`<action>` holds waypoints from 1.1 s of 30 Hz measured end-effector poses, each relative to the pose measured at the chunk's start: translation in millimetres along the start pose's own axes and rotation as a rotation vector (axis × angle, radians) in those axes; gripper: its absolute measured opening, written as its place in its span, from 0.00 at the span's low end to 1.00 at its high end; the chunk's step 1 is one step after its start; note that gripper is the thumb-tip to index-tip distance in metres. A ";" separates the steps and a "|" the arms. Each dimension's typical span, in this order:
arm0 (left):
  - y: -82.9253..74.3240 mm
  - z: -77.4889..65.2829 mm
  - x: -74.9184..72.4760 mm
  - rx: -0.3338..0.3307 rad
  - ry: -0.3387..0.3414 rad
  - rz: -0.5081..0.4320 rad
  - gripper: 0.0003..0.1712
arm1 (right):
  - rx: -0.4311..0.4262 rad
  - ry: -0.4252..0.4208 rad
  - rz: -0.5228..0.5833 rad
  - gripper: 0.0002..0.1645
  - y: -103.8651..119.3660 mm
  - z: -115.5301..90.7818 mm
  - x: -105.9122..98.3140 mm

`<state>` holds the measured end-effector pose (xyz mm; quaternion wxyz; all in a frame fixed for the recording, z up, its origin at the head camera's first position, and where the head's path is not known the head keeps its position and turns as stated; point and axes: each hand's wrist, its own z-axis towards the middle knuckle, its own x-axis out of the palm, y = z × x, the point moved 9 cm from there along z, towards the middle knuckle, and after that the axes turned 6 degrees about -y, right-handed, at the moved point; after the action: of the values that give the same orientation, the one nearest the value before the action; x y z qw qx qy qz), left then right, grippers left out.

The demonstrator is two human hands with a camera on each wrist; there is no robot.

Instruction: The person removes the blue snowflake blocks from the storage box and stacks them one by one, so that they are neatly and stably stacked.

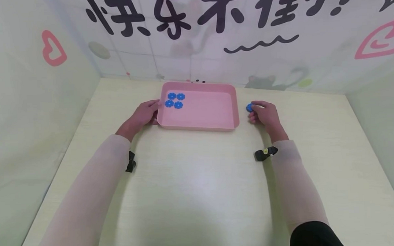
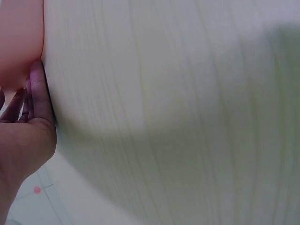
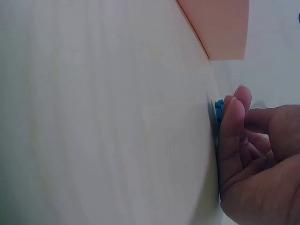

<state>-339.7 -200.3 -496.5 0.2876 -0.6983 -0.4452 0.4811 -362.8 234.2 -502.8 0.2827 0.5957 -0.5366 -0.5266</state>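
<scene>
Left hand [image 1: 143,113]: straight-fingered, touches left end of tray [image 1: 204,111]
Blue piece [image 1: 248,108]: right of tray, pinched in right hand [image 1: 266,114]

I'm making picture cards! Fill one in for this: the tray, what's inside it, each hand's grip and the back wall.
Tray: pink, on a pale table
Inside: four blue flower pieces, at the left end
Left-hand grip: touches the tray's left side
Right-hand grip: pinches another blue piece, right of the tray
Back wall: dark writing
</scene>
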 end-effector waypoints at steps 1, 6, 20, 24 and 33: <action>0.1 0.0 0.1 -0.001 0.000 -0.002 0.30 | 0.001 -0.006 0.002 0.25 -0.3 0.2 -0.7; 0.2 -0.3 -0.1 -0.008 0.000 -0.005 0.31 | -0.011 -0.032 -0.016 0.26 2.3 -0.9 -4.8; 3.9 -0.5 -3.0 0.005 -0.010 -0.013 0.30 | -0.112 0.014 -0.074 0.25 42.1 -7.7 11.7; 4.4 0.7 -3.0 0.003 -0.014 -0.022 0.30 | -0.143 0.029 -0.091 0.25 55.7 -11.0 18.3; 2.8 2.5 0.2 0.008 -0.006 -0.026 0.30 | -0.230 0.034 -0.260 0.24 81.8 -18.4 36.5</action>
<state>-341.0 -201.5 -499.8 0.2953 -0.6898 -0.4534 0.4810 -378.4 174.2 -435.5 0.2876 0.6327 -0.3863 -0.6064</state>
